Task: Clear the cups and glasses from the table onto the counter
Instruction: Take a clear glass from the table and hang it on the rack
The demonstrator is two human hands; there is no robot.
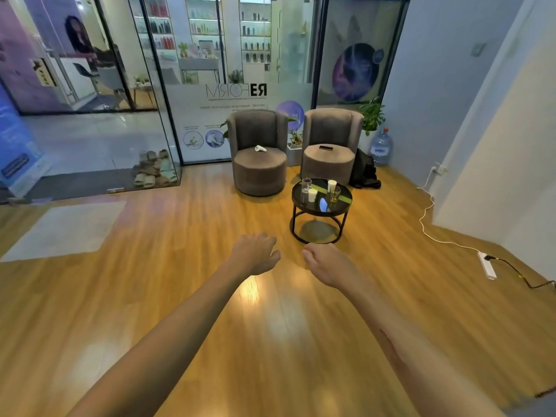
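The round black table [321, 203] stood in front of two grey armchairs [258, 152], and it carried the things to clear: a clear glass [306, 185] at its left edge, a white cup [312, 195] just beside that glass, another white cup [332, 186] behind, and a glass of yellow drink [334, 194] to the right. Both hands were empty and well apart from the table, on its near side. The left hand [255, 254] had loosely curled fingers; the right hand [326, 261] also. The table lay ahead and slightly right, so the right hand was nearer. No counter was visible.
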